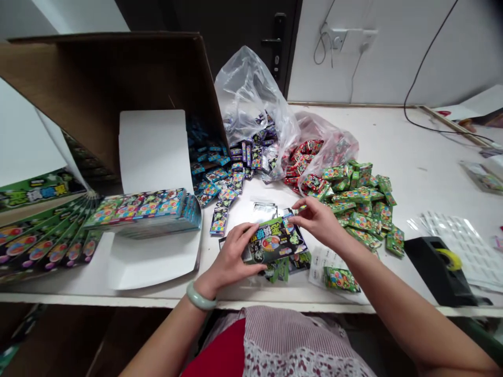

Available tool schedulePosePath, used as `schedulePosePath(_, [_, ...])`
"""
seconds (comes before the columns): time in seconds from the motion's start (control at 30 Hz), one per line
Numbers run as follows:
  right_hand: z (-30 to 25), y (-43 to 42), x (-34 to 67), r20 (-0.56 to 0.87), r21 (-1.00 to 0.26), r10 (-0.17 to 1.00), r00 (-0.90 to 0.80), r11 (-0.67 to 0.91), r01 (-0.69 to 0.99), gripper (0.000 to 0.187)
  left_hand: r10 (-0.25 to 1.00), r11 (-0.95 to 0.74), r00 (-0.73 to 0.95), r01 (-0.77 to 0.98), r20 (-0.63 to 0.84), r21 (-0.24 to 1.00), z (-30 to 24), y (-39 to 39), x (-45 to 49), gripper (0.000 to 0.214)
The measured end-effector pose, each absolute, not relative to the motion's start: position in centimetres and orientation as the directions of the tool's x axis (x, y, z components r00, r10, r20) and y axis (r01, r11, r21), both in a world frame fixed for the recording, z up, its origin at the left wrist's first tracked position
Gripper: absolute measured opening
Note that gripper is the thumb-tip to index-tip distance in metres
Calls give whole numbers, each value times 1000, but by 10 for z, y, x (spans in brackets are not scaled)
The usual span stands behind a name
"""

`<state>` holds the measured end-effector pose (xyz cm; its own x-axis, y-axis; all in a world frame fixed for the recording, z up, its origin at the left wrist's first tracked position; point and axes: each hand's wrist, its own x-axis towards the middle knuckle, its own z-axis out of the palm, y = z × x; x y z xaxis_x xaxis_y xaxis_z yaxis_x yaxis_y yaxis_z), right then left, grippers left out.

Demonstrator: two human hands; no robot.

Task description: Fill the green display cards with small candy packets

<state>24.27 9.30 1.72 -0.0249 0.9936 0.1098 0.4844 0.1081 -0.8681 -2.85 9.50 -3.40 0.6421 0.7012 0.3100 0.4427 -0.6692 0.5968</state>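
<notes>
My left hand (231, 256) grips the left end of a flat black-and-green printed box (279, 243), thumb along its lower edge. At the box's upper right corner, my right hand (316, 217) has its thumb and fingers pinched together at the edge. What exactly lies between those fingertips is too small to tell. Beneath the box, small green packs (277, 271) and dark printed pieces show in part. A single green pack (341, 279) lies on a label sheet (320, 262) under my right forearm.
Green packs (363, 207) are heaped at right, beside red packs (306, 154) in a plastic bag (330, 141). Purple packs (251, 152) spill from another bag (245, 78). A large carton (212, 84), a white box (155, 152) of printed boxes and a tape dispenser (436, 272) flank the workspace.
</notes>
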Motion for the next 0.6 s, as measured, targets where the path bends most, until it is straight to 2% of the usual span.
schedulePosePath(0.1, [9,80,229,236,-786,969,-68,232,573,22,761,-607,575,467,301,643,-36,93,-32,94])
schedulePosePath(0.27, [7,75,223,45,-799,905,-423,286,528,28,768,-582,566,424,298,694,-37,93,-44,96])
schedulePosePath(0.33, [8,97,223,64,-828,913,-402,273,490,30,789,-535,554,410,265,738,-37,93,-54,95])
schedulePosePath(0.4, [6,135,212,128,-839,959,-253,240,488,30,807,-476,544,370,229,798,-37,91,-65,94])
schedulePosePath(0.47, [0,180,185,167,-795,972,-163,231,560,28,815,-428,537,303,219,851,-37,89,-73,94])
schedulePosePath(0.53, [-9,223,142,130,-670,933,-337,333,663,26,823,-403,517,243,234,882,-36,87,-77,94])
schedulePosePath(0.6, [-19,257,95,127,-627,899,-420,401,668,23,830,-398,500,217,248,892,-35,84,-77,94])
